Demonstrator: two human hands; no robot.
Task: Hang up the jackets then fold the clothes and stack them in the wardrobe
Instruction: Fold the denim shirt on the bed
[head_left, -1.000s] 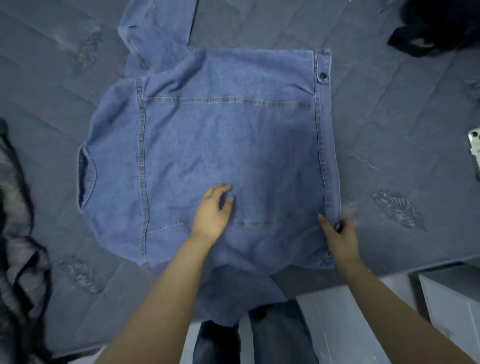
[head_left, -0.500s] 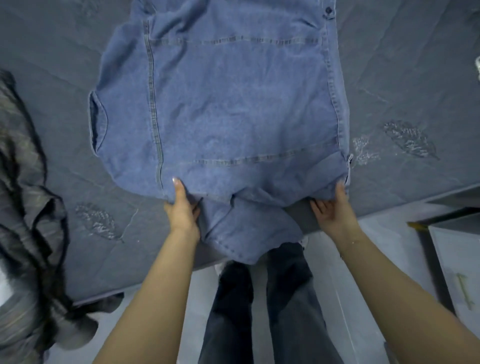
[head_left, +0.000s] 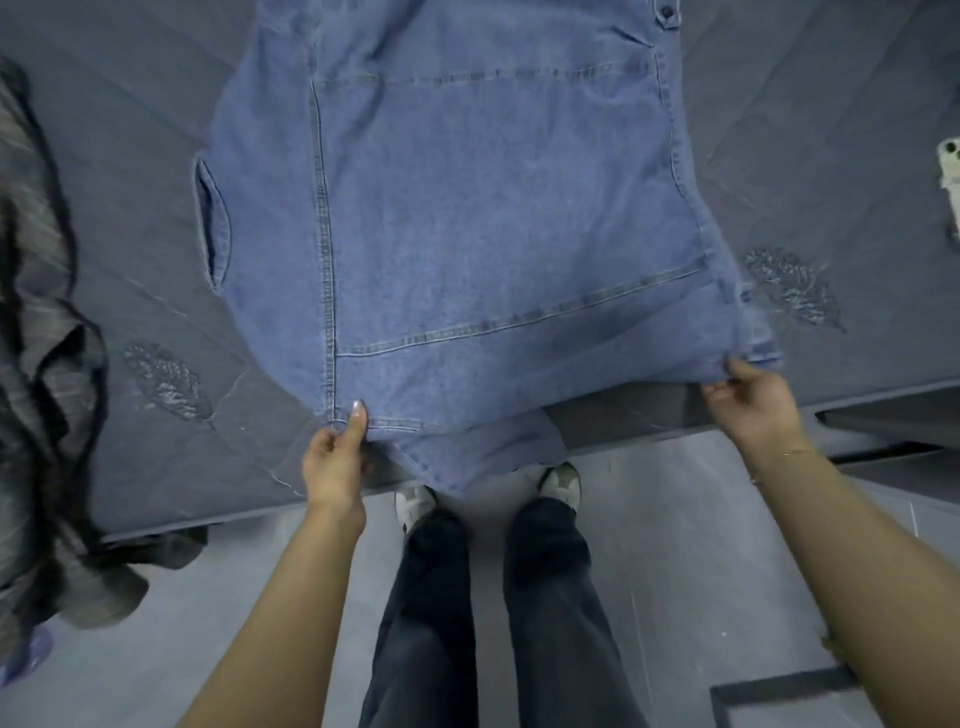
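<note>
A blue denim jacket lies back-side up on the grey bed, its near part hanging over the bed's front edge. My left hand pinches the jacket's near edge at the left seam, thumb on top. My right hand grips the near right corner of the jacket, fingers curled under the cloth. A folded-in flap of denim hangs below the edge between my hands. The jacket's far end runs out of the top of the view.
A grey striped garment is heaped on the bed's left side and drapes over its edge. A phone lies at the right edge of the bed. My legs and shoes stand on the grey floor by the bed.
My left hand left the middle of the jacket and took its near edge. My right hand shifted to the near right corner. Both hands now hold the near edge, spread wider apart.
</note>
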